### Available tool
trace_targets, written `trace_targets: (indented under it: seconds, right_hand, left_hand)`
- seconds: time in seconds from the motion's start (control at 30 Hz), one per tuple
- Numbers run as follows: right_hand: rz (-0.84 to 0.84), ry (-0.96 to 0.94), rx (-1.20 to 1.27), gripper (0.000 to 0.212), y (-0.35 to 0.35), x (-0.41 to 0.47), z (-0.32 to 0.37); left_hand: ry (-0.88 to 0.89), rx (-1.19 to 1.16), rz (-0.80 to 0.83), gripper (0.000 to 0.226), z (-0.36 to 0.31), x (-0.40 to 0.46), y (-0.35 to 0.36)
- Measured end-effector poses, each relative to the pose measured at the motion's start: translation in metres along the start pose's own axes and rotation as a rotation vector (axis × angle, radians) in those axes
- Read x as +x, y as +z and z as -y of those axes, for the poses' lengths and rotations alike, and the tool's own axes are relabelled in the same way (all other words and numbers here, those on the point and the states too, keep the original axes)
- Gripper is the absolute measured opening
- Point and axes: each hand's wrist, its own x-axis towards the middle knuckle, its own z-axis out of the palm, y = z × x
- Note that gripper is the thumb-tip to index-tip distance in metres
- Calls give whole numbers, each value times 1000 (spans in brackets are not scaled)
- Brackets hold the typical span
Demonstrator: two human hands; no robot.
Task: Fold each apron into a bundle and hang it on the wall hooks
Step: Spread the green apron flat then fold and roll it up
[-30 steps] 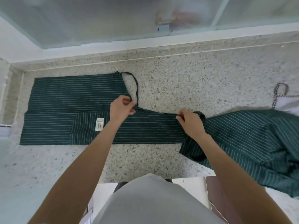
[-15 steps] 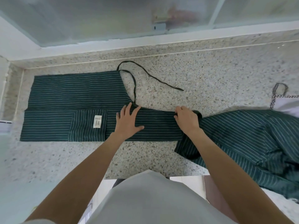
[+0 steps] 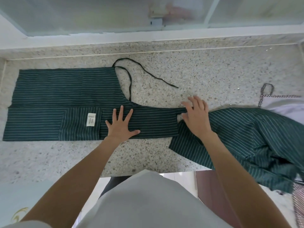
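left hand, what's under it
The left hand lies flat, fingers spread, on the folded green striped apron, which rests on the speckled counter. The fabric beneath the palm is hidden.

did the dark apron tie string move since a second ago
Yes. The tie string was bunched in a loop by the apron's top corner; now its loose end lies flung out to the right across the speckled counter.
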Motion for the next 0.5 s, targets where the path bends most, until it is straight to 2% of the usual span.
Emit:
trace_targets:
  seconds: [0.07,0.13,0.27,0.37,0.5]
  right_hand:
    - [1,-109,76,33,6,-8,32]
    - [48,-227,145,32,13,-12,70]
    - [184,-418,237,32,34,-13,153]
    - [224,-495,239,34,49,-10,205]
    - [327,-559,234,40,65,-1,275]
  left_hand:
    - [12,-31,-11,97,-7,-1,1]
    - [79,-113,-88,91,-2,-5,3]
    - [278,-387,-296,61,78,-32,10]
    - [267,-287,-357,52,159,-52,24]
    - [127,-191,-303,54,241,-72,31]
